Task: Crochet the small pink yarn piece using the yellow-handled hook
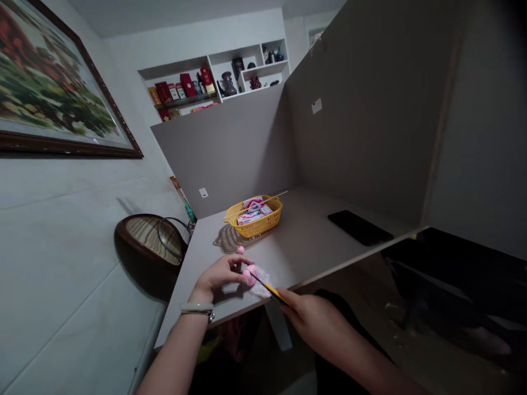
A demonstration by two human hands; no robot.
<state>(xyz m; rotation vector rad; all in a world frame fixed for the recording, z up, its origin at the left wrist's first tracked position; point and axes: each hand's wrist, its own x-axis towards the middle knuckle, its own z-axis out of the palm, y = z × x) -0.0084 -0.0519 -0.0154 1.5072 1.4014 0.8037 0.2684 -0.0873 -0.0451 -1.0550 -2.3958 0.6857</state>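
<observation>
My left hand (220, 274) rests on the grey desk (313, 241) near its front edge, fingers pinched round a small pink piece (249, 274) that lies on a scrap of white material (260, 284). My right hand (307, 315) hangs just off the desk edge, closed on a thin tool with a yellow handle (272, 291); its dark tip points at the pink piece. A second tiny pink bit (240, 250) sits on the desk just beyond my left hand. A bracelet (198, 310) circles my left wrist.
A yellow basket (255, 224) with packets and a long stick stands further back on the desk. A black phone (359, 227) lies to the right. Grey partition panels wall the desk. A brown woven seat (148, 241) stands left, with shelves behind.
</observation>
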